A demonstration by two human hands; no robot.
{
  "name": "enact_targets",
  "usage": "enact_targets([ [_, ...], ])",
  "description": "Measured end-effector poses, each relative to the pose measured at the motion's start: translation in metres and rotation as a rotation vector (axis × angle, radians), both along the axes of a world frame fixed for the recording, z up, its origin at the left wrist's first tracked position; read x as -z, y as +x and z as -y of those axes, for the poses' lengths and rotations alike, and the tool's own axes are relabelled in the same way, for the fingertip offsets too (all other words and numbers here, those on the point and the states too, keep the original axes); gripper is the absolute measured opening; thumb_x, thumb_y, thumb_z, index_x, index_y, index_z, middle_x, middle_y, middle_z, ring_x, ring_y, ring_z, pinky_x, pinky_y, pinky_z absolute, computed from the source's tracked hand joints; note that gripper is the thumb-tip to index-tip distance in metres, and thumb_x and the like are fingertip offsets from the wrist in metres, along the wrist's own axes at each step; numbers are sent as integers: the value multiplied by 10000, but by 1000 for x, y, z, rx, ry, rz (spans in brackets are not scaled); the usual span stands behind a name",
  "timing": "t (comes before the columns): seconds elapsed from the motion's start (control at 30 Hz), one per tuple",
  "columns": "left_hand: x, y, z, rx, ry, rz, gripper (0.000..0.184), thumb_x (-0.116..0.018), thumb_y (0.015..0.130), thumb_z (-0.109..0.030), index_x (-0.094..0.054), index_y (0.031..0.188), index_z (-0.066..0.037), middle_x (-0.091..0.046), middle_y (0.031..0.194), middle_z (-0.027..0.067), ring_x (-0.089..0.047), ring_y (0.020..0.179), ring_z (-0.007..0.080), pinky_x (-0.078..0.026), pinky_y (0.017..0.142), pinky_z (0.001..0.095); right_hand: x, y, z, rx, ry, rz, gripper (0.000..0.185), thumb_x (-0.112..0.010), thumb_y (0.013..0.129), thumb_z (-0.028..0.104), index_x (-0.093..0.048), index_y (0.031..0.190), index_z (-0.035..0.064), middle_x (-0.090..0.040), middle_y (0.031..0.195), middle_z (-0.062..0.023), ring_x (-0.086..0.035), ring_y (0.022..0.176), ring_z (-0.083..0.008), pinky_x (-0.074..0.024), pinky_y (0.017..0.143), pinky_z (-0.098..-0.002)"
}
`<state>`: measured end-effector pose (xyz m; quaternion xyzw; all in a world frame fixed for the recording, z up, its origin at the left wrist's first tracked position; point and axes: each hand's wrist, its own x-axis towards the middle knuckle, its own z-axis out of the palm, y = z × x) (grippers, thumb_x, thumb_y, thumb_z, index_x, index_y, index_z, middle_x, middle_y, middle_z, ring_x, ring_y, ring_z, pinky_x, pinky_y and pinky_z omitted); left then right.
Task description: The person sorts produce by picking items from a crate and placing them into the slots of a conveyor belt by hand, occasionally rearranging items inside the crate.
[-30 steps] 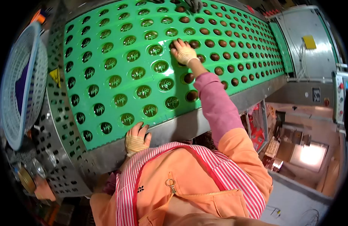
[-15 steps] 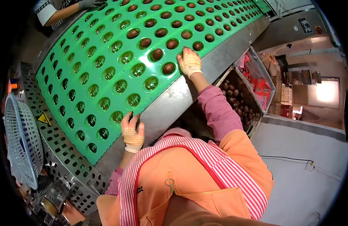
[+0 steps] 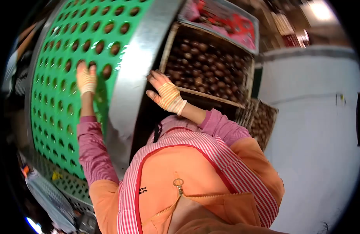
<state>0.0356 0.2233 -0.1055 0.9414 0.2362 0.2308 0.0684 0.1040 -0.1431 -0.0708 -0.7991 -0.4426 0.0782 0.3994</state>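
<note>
My left hand (image 3: 86,81), in a striped fingerless glove, reaches over a green conveyor belt (image 3: 100,91) full of round pockets. Its fingers are apart, with the tips close to dark brown eggs; one egg (image 3: 106,71) sits in a pocket just right of the thumb. Blur hides whether the fingertips touch an egg. My right hand (image 3: 167,93), gloved the same way, is open with fingers stretched out. It is between the belt's metal edge (image 3: 139,58) and a crate (image 3: 211,97) heaped with brown eggs (image 3: 211,66).
Behind the crate stands a grey bin (image 3: 254,35) with red and pink plastic inside. Another crate of brown eggs (image 3: 264,119) is lower at the right. A blue plastic basket (image 3: 51,195) stands at lower left. Across the belt is part of another person's arm (image 3: 26,41).
The view has swung right, showing more of the egg crate. My left hand has moved from the belt's near edge over the pockets; my right hand has left the belt for the crate side.
</note>
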Motion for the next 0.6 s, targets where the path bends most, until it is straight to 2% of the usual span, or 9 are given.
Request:
enact_targets([
  [0.07,10,17,-5,-30,-34,-323,529,-528,954,-388,-494,1364,-56,-468,1432,148,-447,1298,346,-393,1059,454,2,12,50,164,-46,56,473,-619,870,279,-529,1246,7,-463,1364,-239,-435,1264,-409,-377,1076,-482],
  [0.13,24,35,7,-38,56,-472,569,-474,963,-467,-491,1378,-77,-461,1452,105,-414,1334,331,-373,1074,465,7,37,108,335,-126,147,427,-619,859,274,-562,1195,16,-493,1329,-248,-459,1244,-405,-401,1061,-470],
  [0.23,-19,70,24,-150,-12,-804,652,-428,950,-560,-485,1387,-79,-461,1456,101,-400,1351,325,-341,1095,484,17,82,184,584,-276,101,478,-638,841,297,-565,1236,39,-491,1356,-231,-467,1245,-397,-405,1060,-467],
  [0.27,-42,79,45,-122,12,-838,635,-484,939,-536,-493,1374,-74,-460,1449,136,-424,1324,346,-358,1088,474,23,97,205,638,-382,76,513,-650,836,309,-552,1266,48,-465,1391,-226,-455,1259,-398,-401,1065,-465],
  [0.33,-36,89,72,197,165,-268,593,-585,914,-459,-507,1346,-60,-493,1400,191,-482,1257,381,-403,1050,457,24,123,228,668,-545,-47,612,-681,820,338,-504,1337,63,-386,1469,-205,-409,1306,-389,-394,1073,-460],
  [0.4,-67,113,157,426,-279,-150,585,-690,861,-342,-501,1334,-52,-533,1333,231,-527,1193,405,-441,1007,439,24,145,233,639,-662,-162,748,-737,783,336,-419,1422,113,-306,1522,-177,-343,1361,-380,-384,1078,-473],
  [0.43,-84,112,218,400,-418,-161,597,-732,817,-267,-495,1319,-46,-568,1271,234,-554,1145,425,-451,987,432,30,154,231,573,-728,-123,758,-746,776,331,-414,1427,128,-298,1525,-173,-342,1364,-377,-384,1074,-484],
  [0.5,-64,117,273,686,-286,-382,652,-749,779,-267,-493,1335,-43,-514,1353,214,-503,1244,381,-420,1050,440,47,167,222,451,-771,-77,764,-761,765,319,-414,1427,161,-287,1533,-151,-345,1366,-366,-389,1058,-511],
  [0.6,-58,135,338,528,-247,-947,659,-731,787,-340,-493,1336,-67,-365,1468,236,-459,1263,415,-422,1042,488,59,185,198,484,-785,-93,762,-731,776,371,-412,1434,156,-331,1522,-126,-364,1343,-380,-425,1034,-493],
])
